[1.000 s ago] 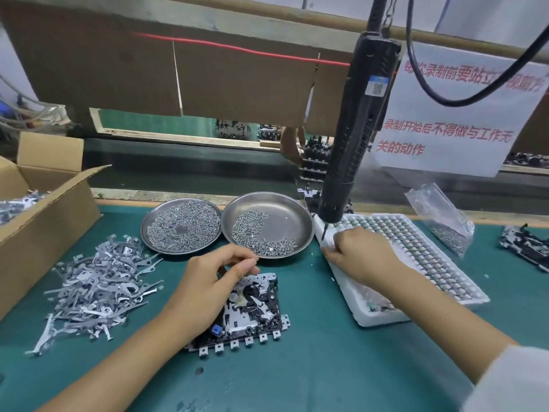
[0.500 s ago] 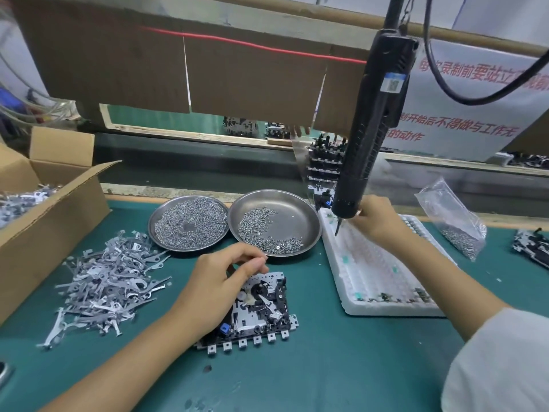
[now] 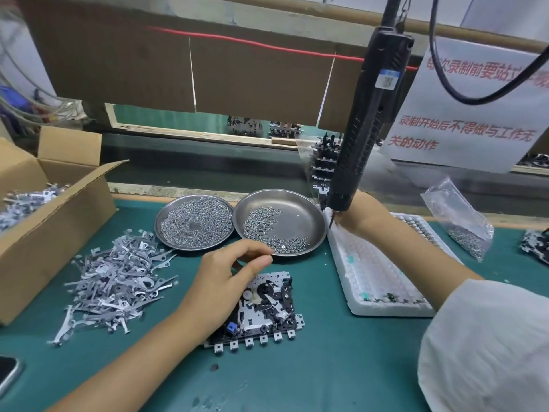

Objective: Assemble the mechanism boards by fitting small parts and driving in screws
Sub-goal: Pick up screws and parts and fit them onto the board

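A mechanism board (image 3: 267, 310) lies flat on the green mat in front of me. My left hand (image 3: 225, 281) covers its left part, thumb and fingers curled at its far edge, holding it. A black electric screwdriver (image 3: 371, 114) hangs from above on a cable. My right hand (image 3: 365, 215) is wrapped round its lower end, fingers hidden behind it. The bit tip points down over the far left corner of the white foam tray (image 3: 371, 275). Two steel dishes hold screws: a full left dish (image 3: 160, 224) and a half-filled right dish (image 3: 300, 209).
A pile of grey metal levers (image 3: 113, 281) lies left of the board, beside an open cardboard box (image 3: 53, 233). A plastic bag of screws (image 3: 463, 227) and another board (image 3: 534, 248) sit at the right. A phone (image 3: 7, 373) lies at the bottom left edge.
My right hand left the front of the foam tray, rose to the hanging screwdriver and took hold of its lower end. My left hand stayed on the board.
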